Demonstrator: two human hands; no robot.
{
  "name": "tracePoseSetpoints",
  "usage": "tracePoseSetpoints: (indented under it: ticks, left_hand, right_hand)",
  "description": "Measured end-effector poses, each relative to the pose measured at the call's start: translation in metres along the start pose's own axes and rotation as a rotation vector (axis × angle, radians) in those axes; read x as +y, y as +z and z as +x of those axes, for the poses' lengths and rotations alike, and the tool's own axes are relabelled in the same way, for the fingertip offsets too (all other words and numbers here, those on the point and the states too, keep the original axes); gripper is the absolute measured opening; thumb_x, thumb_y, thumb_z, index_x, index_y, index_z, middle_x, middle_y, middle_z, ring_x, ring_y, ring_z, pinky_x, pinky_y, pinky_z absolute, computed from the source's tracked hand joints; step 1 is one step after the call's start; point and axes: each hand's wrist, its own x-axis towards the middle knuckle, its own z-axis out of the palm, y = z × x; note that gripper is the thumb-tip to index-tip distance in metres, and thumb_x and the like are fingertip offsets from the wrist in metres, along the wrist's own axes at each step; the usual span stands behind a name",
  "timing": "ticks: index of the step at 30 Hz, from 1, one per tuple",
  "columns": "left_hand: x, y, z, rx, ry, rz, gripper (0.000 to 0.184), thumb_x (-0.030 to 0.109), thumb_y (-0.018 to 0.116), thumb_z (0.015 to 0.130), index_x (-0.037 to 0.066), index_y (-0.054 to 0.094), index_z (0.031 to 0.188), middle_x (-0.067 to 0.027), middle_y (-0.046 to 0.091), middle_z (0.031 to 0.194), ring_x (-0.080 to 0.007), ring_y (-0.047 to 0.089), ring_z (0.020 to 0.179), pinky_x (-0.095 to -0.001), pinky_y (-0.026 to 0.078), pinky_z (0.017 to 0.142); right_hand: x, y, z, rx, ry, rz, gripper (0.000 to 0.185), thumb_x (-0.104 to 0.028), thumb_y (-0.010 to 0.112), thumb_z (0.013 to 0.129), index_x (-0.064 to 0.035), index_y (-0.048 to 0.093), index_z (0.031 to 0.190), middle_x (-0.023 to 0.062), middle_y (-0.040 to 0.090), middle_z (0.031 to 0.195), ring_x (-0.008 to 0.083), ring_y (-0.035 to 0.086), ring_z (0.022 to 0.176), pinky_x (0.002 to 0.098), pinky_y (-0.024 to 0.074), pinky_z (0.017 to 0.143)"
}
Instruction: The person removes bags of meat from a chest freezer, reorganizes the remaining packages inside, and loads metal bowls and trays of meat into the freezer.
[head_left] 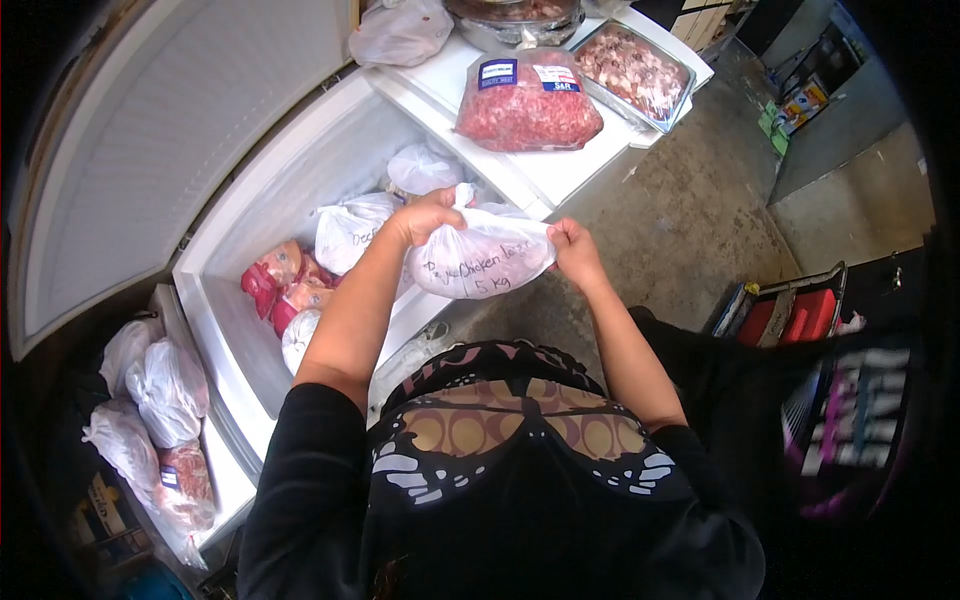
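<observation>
A white plastic bag (485,262) hangs between my two hands near the freezer's front edge. Handwriting on it includes "Chicken" and "5 kg". My left hand (430,217) is closed around the gathered neck of the bag. At its other side, my right hand (573,250) pinches a corner of the plastic. Below and left is the open chest freezer (225,250), with another written-on white bag (345,235), a plain white bag (422,170) and red-and-tan packs (285,280) inside.
On the white top at the back sit a large pack of ground meat (530,100), a covered tray of meat pieces (635,72) and a tied bag (400,32). The raised lid (170,130) stands at left. Several bags (165,390) lie on a white surface at lower left.
</observation>
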Motion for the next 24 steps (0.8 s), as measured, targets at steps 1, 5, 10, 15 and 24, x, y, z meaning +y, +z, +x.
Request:
tracePoseSetpoints:
  ticks: [1,5,10,15,24]
  left_hand:
    - [-0.001,0.000,0.001,0.007,0.000,-0.019,0.040,-0.001,0.059,0.064,0.006,0.052,0.102,-0.0012,0.054,0.093,-0.0142,0.051,0.089,-0.0268,0.041,0.082]
    - [0.000,0.002,0.003,0.087,-0.053,-0.055,0.035,0.001,0.061,0.069,0.004,0.052,0.103,-0.0033,0.055,0.095,-0.0150,0.052,0.090,-0.0285,0.042,0.082]
    - [0.000,-0.002,0.011,0.102,-0.087,-0.026,0.046,0.006,0.063,0.071,-0.002,0.047,0.113,-0.0101,0.054,0.105,-0.0199,0.052,0.099,-0.0312,0.043,0.085]
    - [-0.024,-0.021,0.031,0.177,-0.096,0.022,0.041,0.009,0.062,0.073,0.003,0.051,0.112,-0.0059,0.056,0.103,-0.0162,0.053,0.096,-0.0301,0.042,0.084]
    - [0.001,0.004,0.020,0.166,-0.137,0.140,0.049,0.019,0.066,0.073,0.001,0.049,0.115,-0.0090,0.055,0.109,-0.0190,0.051,0.102,-0.0318,0.042,0.085]
  right_hand:
    - [0.000,0.000,0.001,-0.003,-0.002,0.001,0.018,-0.015,0.047,0.088,0.0002,0.052,0.080,0.0079,0.056,0.065,0.0148,0.054,0.051,0.0278,0.0466,0.044]
    - [0.001,-0.001,0.002,-0.008,0.000,0.019,0.019,-0.017,0.048,0.088,0.0007,0.053,0.082,0.0083,0.057,0.066,0.0153,0.055,0.051,0.0280,0.0474,0.044]
    - [0.004,-0.001,0.009,0.025,0.018,0.003,0.019,-0.017,0.049,0.087,0.0009,0.055,0.086,0.0083,0.057,0.066,0.0154,0.055,0.051,0.0281,0.0476,0.043]
    - [0.010,-0.002,0.015,0.029,0.034,-0.015,0.019,-0.017,0.049,0.087,0.0006,0.056,0.086,0.0072,0.057,0.067,0.0148,0.053,0.051,0.0281,0.0466,0.042]
    - [0.015,-0.004,0.020,0.054,0.074,-0.029,0.019,-0.017,0.049,0.087,-0.0003,0.057,0.083,0.0055,0.056,0.065,0.0120,0.051,0.049,0.0263,0.0447,0.042]
